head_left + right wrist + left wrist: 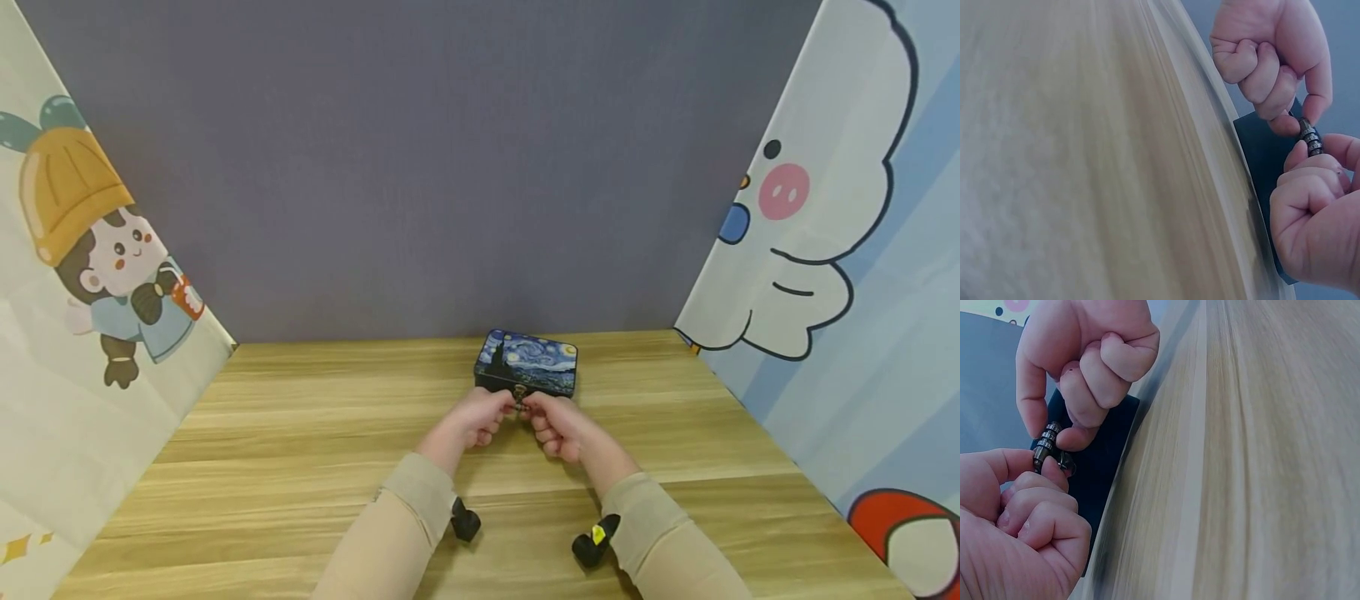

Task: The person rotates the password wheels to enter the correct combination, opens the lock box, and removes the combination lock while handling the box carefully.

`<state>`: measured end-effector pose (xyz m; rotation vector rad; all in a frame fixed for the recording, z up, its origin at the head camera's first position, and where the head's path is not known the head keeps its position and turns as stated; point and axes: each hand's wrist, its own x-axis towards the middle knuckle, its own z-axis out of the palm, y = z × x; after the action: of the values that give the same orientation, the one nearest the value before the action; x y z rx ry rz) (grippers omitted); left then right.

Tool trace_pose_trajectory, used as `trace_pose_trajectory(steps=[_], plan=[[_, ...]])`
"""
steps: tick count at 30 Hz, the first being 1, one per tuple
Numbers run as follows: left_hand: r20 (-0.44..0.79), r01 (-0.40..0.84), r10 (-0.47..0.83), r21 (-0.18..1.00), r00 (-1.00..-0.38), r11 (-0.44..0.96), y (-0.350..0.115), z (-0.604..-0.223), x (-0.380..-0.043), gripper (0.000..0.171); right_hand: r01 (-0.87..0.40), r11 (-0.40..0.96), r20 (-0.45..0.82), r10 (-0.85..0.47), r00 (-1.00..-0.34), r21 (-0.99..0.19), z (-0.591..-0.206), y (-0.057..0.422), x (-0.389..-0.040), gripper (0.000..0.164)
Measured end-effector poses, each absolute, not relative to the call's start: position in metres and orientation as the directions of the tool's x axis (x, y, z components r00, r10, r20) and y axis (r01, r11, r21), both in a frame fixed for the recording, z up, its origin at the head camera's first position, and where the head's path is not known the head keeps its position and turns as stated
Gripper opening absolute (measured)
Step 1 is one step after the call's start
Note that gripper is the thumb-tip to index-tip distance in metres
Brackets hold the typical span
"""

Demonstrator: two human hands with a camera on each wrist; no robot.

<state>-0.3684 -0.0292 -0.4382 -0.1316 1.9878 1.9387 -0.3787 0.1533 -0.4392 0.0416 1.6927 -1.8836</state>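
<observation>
A small box (531,360) with a swirling blue-and-yellow night-sky picture on its lid sits closed toward the back of the table. At its front a brass-coloured clasp (519,392) carries a small dark combination padlock (1047,444) with numbered dials. My left hand (483,417) pinches one end of the padlock between thumb and forefinger, the other fingers curled in. From the opposite side my right hand (561,427) pinches the other end the same way. In the right wrist view, the dial rings (1312,139) show between the fingertips of both hands.
The wood-grain table (315,467) runs back to a grey panel (450,167) just behind the box. Cartoon-printed sheets stand on the left (112,250) and right (810,208). Black wrist devices (592,546) hang below the sleeves.
</observation>
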Motion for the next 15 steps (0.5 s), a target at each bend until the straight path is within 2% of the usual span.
trace_pose_trajectory(steps=[4, 11, 15], plan=[[-0.316, -0.312, 0.180, 0.949, -0.931, 0.051, -0.028, -0.438, -0.369, 0.017, 0.454, 0.002, -0.413, -0.419, -0.809, -0.891, -0.438, 0.157, -0.379, 0.032], [-0.320, -0.316, 0.181, 0.947, -0.930, 0.055, -0.028, -0.441, -0.370, 0.017, 0.476, 0.027, -0.437, -0.446, -0.781, -0.879, -0.438, 0.171, -0.379, 0.055], [-0.321, -0.316, 0.180, 0.947, -0.930, 0.057, -0.028, -0.441, -0.371, 0.019, 0.480, 0.044, -0.444, -0.464, -0.767, -0.876, -0.438, 0.177, -0.378, 0.055]])
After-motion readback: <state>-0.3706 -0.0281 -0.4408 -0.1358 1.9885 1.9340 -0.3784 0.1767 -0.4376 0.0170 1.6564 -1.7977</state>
